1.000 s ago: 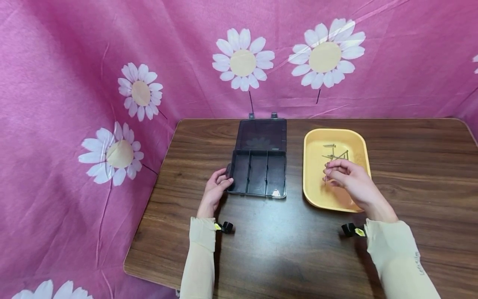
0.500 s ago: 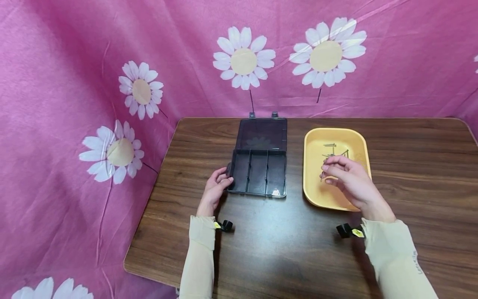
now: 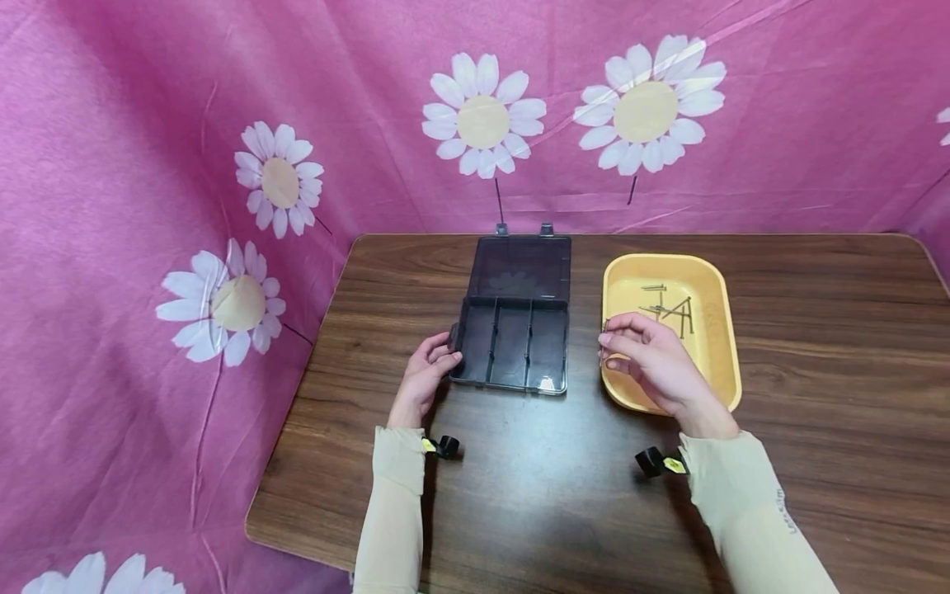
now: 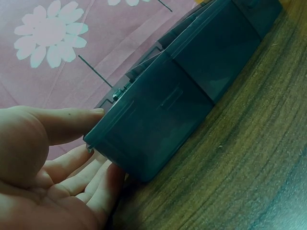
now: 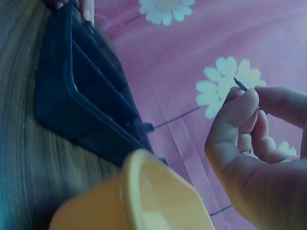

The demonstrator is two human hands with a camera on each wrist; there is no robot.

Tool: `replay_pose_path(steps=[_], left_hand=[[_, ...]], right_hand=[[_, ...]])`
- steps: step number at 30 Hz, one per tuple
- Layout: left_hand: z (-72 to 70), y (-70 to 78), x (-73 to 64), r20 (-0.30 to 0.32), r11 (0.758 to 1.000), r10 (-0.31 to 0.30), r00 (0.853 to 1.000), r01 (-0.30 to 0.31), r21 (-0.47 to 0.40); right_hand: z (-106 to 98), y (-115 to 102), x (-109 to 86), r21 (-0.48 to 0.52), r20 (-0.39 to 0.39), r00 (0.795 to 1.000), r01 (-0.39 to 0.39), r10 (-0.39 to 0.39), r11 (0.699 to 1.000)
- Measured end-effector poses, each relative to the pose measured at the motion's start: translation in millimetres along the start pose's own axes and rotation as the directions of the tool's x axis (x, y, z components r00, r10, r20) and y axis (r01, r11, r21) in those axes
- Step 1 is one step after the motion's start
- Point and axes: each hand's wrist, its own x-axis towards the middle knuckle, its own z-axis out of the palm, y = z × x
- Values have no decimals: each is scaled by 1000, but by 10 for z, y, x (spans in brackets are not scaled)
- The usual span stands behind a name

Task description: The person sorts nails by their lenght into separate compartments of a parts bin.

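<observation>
My left hand (image 3: pixel 430 373) grips the left edge of a dark translucent compartment box (image 3: pixel 510 386). In the left wrist view the thumb lies on its rim and the fingers rest against the end wall (image 4: pixel 148 139). Its lid (image 3: pixel 519 266) is folded back, showing three long bare compartments. My right hand (image 3: pixel 656 359) pinches a nail (image 3: pixel 604 346) between thumb and fingers above the left rim of a yellow tray (image 3: pixel 720 346). The right wrist view shows the nail's pointed tip (image 5: pixel 241 84) beyond the fingertips; the rest is mostly hidden. Several nails (image 3: pixel 677 312) lie loose in the tray.
Both containers stand on a brown wooden table (image 3: pixel 549 495), with a gap between them. Behind and to the left hangs a pink curtain (image 3: pixel 371 99) with white flowers. A small black camera (image 3: pixel 650 462) sits at the right wrist, another camera (image 3: pixel 447 447) at the left.
My right hand has moved left with the nail, from over the middle of the tray to its left rim, uncovering more of the loose nails. The left hand stays at the box.
</observation>
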Motion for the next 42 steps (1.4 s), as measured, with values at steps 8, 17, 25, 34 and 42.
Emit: replay_pose_path(steps=[8, 17, 25, 34, 42], left_hand=[[-13, -2, 2, 8, 1000, 2, 1000, -2, -4], [7, 57, -33, 18, 1000, 9, 1000, -9, -19], [1, 15, -5, 3, 1000, 19, 1000, -18, -17], [6, 2, -4, -7, 1000, 15, 1000, -15, -15], [14, 3, 0, -11, 1000, 12, 1000, -12, -21]], right_hand=[[237, 121, 81, -82, -11, 999, -31, 30, 996], [411, 307, 186, -254, -57, 996, -75, 63, 964], [455, 418, 255, -413, -101, 995, -43, 1, 910], [460, 503, 288, -686, -173, 982, -70, -68, 724], [455, 531, 291, -778, -161, 979, -48, -124, 626]])
